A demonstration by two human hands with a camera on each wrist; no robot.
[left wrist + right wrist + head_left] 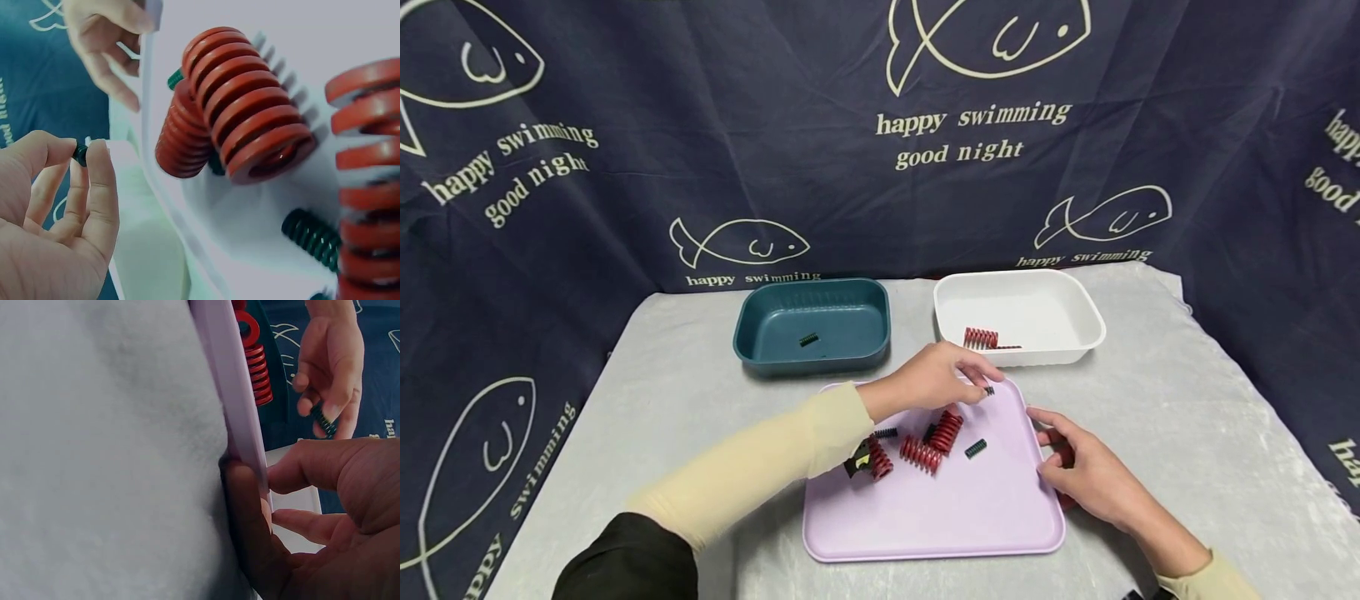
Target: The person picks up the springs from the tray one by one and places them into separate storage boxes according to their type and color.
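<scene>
My left hand (936,379) pinches a small dark green coil spring (324,421) between thumb and fingertips, above the far right part of the lilac tray (955,525). My right hand (1093,467) holds the tray's right rim; in the right wrist view its fingers lie on both sides of that rim. Several thick red springs (921,455) lie in the tray's left and middle, one leaning on another in the left wrist view (250,106). Smaller dark green springs are among them, one (975,449) apart to the right. My left forearm hides part of the tray's left side.
Behind the tray stand a teal bin (812,364) at left, with a small dark spring inside, and a white bin (1045,357) at right, holding a red spring (981,337) and a thin reddish one. Dark fish-print cloth (850,167) hangs behind the grey-covered table (677,358).
</scene>
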